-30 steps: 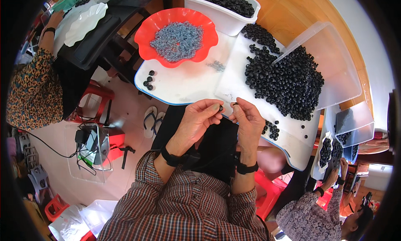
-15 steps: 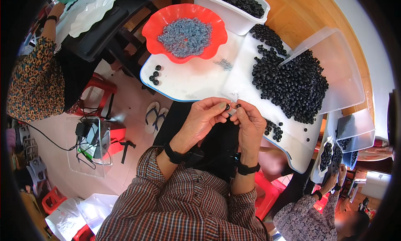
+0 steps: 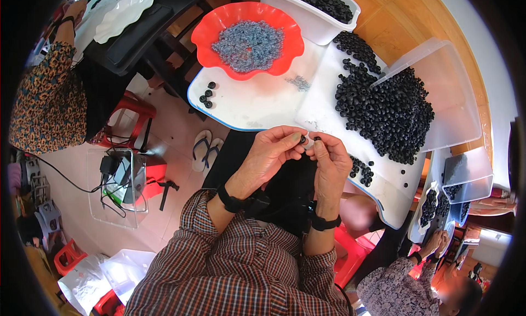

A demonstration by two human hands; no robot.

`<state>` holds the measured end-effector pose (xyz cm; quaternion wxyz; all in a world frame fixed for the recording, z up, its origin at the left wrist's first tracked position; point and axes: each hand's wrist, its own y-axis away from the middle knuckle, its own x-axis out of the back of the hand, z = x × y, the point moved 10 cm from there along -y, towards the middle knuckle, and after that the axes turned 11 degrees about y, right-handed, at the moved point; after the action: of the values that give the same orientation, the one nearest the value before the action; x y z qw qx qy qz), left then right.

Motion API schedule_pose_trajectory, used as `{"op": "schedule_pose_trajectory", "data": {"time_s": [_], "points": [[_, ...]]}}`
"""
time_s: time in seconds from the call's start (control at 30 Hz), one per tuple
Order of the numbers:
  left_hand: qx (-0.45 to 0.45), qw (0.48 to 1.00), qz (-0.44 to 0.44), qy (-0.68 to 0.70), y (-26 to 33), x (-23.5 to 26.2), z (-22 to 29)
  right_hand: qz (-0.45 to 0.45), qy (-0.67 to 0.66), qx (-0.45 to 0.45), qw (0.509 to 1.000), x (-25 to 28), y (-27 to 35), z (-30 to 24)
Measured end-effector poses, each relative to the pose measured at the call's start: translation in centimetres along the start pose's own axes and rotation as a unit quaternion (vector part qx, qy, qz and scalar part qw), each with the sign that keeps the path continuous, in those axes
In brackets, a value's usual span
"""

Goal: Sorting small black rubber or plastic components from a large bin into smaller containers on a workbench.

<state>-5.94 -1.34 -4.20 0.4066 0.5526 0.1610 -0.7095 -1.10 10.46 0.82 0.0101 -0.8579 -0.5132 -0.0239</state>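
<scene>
Just off the table's near edge, my two hands meet fingertip to fingertip. My left hand [image 3: 274,154] pinches a small black ring-shaped part [image 3: 302,139] between thumb and forefinger. My right hand [image 3: 330,165] is closed in a pinch beside it, with a bit of something dark at its fingertips, too small and covered to name. A big heap of similar black parts [image 3: 378,110] lies on the white tabletop [image 3: 249,105] to the right. Smaller groups lie near my right hand and at the left corner. A red scalloped bowl [image 3: 205,56] holds many tiny grey-blue pieces [image 3: 249,45].
A white tub [image 3: 307,17] of black parts stands at the far edge. A clear plastic bin [image 3: 452,97] lies tipped beside the heap. Co-workers sit at the left [image 3: 46,105] and lower right [image 3: 402,286]. Flip-flops [image 3: 205,151] rest on the tiled floor.
The view has shifted slightly, so the table's things appear a little farther right. Both hands keep nearly the same pinching pose, with small finger movements.
</scene>
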Motion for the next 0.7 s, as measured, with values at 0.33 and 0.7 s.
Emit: {"op": "schedule_pose_trajectory", "data": {"time_s": [0.33, 0.7], "points": [[0.003, 1.0, -0.004, -0.003, 0.0, 0.0, -0.2, -0.003, 0.108, 0.044, 0.993, -0.2, 0.3, -1.2], [0.015, 1.0, -0.011, -0.012, 0.1, -0.3, -0.4, 0.002, 0.068, 0.04, 0.997, -0.3, 0.5, -0.6]]}}
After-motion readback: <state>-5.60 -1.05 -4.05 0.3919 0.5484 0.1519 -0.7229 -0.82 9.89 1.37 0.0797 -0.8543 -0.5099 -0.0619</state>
